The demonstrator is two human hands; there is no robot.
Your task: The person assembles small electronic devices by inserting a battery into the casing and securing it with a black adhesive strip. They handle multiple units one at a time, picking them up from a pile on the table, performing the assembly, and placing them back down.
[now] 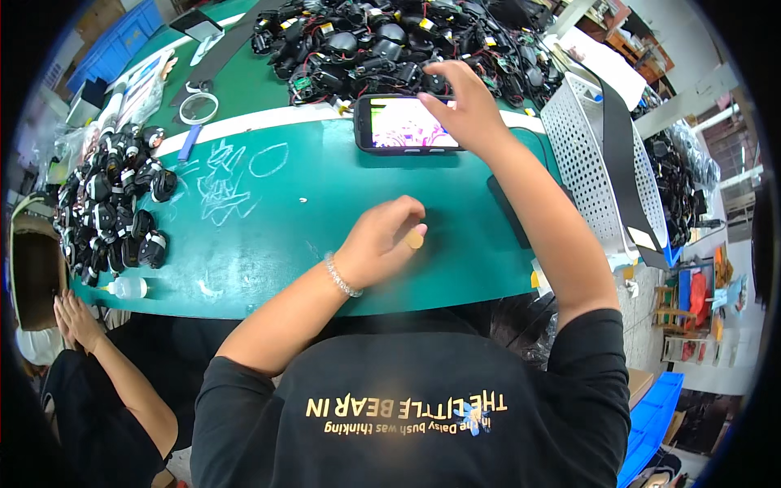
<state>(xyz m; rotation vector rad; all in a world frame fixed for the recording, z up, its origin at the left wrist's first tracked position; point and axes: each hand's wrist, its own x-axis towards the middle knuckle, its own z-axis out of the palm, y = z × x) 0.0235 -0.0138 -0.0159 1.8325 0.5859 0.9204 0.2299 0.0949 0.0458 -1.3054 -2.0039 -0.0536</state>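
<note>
My left hand (381, 242) hovers near the front of the green table (268, 285), its fingers curled in. A small yellowish patch shows by the thumb; whether it is a held piece or a covering I cannot make out. Farther up, my right hand (470, 114) is raised over the right end of a phone (403, 124), thumb and fingers apart with nothing seen between them. The phone lies sideways in a dark case with its screen lit. Just beyond the right fingertips is a big heap of black electronic parts (386, 50) with red wires and green boards.
Black-and-white parts (114, 199) are piled at the left, beside a small clear bottle (128, 287). A tape roll (198, 108) and blue strip (190, 143) lie far left. A white perforated basket (578, 150) borders the right. Another person's hands (77, 321) rest at the left edge.
</note>
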